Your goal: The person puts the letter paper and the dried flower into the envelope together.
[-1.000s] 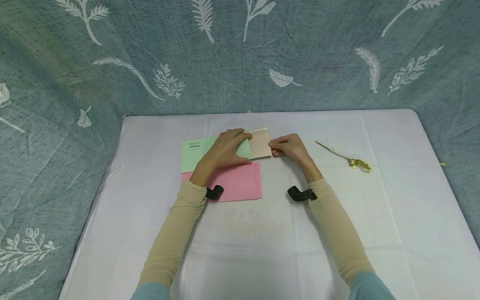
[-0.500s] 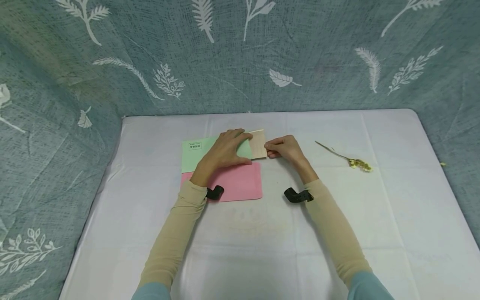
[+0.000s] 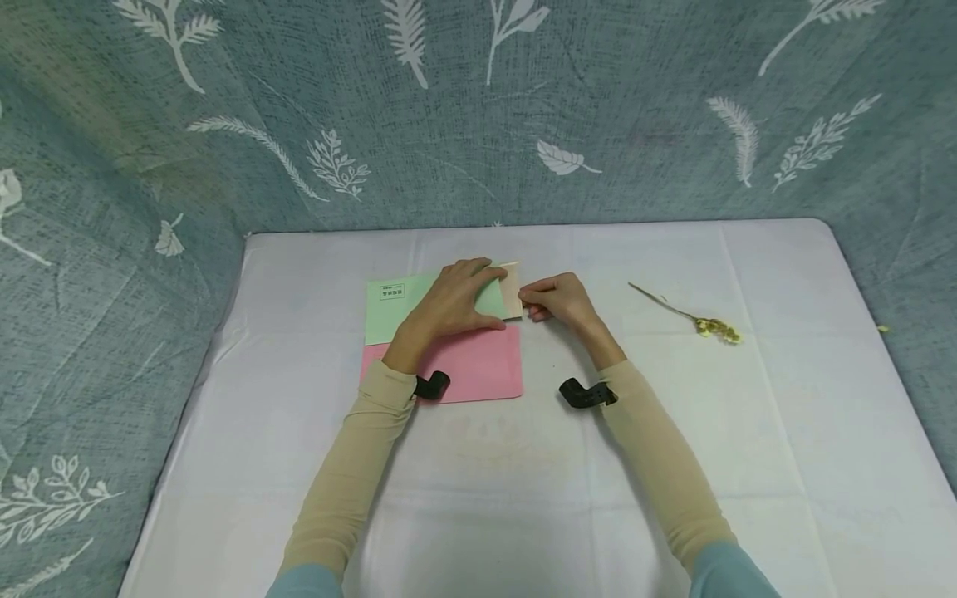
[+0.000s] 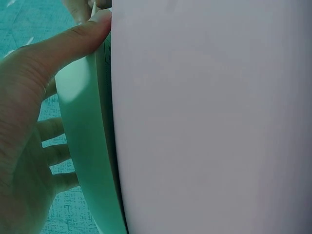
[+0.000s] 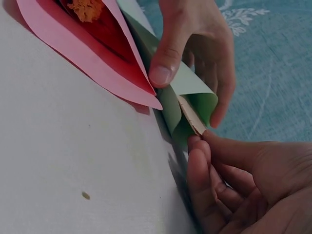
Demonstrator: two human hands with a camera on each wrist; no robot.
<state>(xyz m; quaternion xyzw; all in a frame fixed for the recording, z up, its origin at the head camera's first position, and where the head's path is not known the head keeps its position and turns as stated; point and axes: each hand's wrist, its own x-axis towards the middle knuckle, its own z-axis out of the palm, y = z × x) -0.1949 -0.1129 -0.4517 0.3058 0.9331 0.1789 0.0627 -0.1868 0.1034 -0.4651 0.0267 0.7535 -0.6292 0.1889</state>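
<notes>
My left hand (image 3: 451,303) holds the green envelope's (image 3: 389,309) mouth open on the white tabletop (image 3: 673,432), while my right hand's (image 3: 557,299) fingers pinch a tan card (image 3: 512,292) half inside it. A pink envelope (image 3: 478,365) touches its near edge; a dried sprig (image 3: 695,320) lies well apart, right.

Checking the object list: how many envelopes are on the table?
2. A green envelope under the left hand, and a pink envelope just in front of it. None seem hidden.

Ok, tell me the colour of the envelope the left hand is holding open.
Pale green envelope, with a small printed box at one corner; the head view shows it best.
</notes>
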